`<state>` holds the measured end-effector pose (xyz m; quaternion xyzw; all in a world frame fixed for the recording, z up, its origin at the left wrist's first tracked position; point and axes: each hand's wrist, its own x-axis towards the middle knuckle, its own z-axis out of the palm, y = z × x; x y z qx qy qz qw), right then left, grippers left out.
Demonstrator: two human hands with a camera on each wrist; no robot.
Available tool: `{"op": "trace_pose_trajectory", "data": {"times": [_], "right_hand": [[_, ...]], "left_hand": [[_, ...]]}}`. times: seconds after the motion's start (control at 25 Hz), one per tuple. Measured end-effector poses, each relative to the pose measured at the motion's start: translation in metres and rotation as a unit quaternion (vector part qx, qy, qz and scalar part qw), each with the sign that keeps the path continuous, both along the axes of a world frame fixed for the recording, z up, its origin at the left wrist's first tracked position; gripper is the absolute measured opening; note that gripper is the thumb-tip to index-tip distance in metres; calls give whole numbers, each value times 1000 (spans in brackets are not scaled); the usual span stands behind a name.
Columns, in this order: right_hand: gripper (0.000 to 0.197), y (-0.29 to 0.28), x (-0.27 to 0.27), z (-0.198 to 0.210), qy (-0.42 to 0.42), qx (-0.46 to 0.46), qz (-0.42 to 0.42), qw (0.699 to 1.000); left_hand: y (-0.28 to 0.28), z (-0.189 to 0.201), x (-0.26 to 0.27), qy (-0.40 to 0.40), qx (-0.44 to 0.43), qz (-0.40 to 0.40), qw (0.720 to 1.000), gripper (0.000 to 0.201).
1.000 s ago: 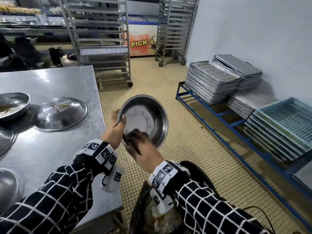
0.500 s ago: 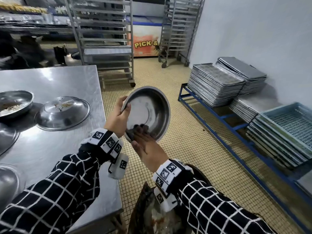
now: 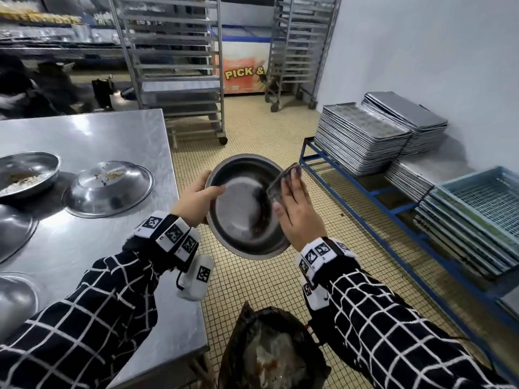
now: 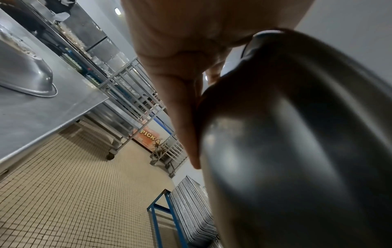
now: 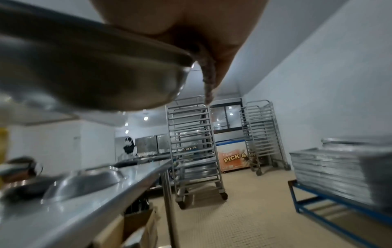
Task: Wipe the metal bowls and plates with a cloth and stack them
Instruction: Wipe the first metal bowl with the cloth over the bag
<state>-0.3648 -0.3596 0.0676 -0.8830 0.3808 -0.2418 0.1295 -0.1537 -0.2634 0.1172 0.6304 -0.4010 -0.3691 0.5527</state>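
Head view: A person holds a metal bowl (image 3: 247,206) over the tiled floor, just off the bench (image 3: 84,242) edge; the left hand (image 3: 196,200) grips its near-left rim, thumb inside.
Head view, cloth: The right hand (image 3: 297,211) presses a dark cloth (image 3: 283,178) flat-fingered against the right rim, fingers pointing away.
Left wrist view: The left hand's fingers (image 4: 184,127) lie along the bowl's underside.
Right wrist view: The cloth hangs between palm and rim.
Key relation: The bowl's hollow lies left of the right hand, so wiping likely sweeps inward.
Remaining: 2 soiled dishes (image 3: 109,188) wait on the bench.
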Motion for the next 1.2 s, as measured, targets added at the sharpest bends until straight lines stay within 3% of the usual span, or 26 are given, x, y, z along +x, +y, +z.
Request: {"op": "trace_pose_trajectory", "data": {"times": [0.08,0.16,0.32,0.4,0.48,0.56,0.68,0.8,0.92,1.04,1.12,1.2], "right_hand": [[61,-4,4,10,-49,52,-12,997],[46,-8,6,23,-85,117,-34,989],[24,-7,3,23,-117,199,-59,971],[16,1,9,15,-212,241,-114,940],[13,9,18,12,-298,265,-168,902],[17,19,25,15,-343,277,-177,880],[26,29,24,17,-349,297,-146,877],[28,34,18,15,-325,326,-159,873],[29,35,17,7,-299,281,-206,888],[30,51,27,3,-254,213,-108,937],[40,71,41,1,-168,177,28,969],[57,89,55,-6,-51,157,170,972]], "left_hand": [[1,-6,8,41,17,-26,999,27],[3,-8,13,56,41,-64,996,42],[8,-7,17,0,47,-76,996,60],[13,-8,15,5,6,-42,999,57],[19,-12,6,0,-40,-43,998,68],[23,-18,-3,-58,-44,-46,996,77],[20,-24,-4,-46,-23,10,999,70],[18,-28,1,-34,-23,70,997,78],[17,-30,5,-66,2,94,993,55],[20,-31,5,-77,-3,71,994,50],[18,-30,4,-80,-11,70,994,50],[15,-24,1,-78,-29,49,995,45]]}}
